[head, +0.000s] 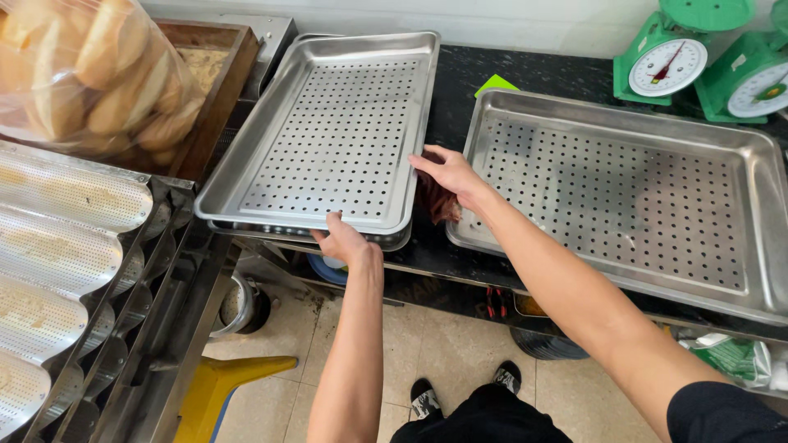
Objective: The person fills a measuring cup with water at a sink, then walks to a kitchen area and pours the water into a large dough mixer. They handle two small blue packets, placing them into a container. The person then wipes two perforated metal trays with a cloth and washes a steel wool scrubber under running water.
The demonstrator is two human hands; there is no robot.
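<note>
A perforated steel tray (336,123) lies on top of another tray on the black counter (460,98), tilted a little to the left. My left hand (343,239) grips its near rim, thumb on top. My right hand (447,171) rests against its right rim with fingers spread. Just below that hand lies something dark red-brown (435,205); I cannot tell if the hand holds it. A second, larger perforated tray (624,197) lies to the right on the counter.
Two green dial scales (698,57) stand at the back right. A bag of bread rolls (82,74) sits in a wooden box at the left, above wavy perforated baguette pans (57,271). Beneath the counter sit a pot, bowls and a yellow stool (222,381).
</note>
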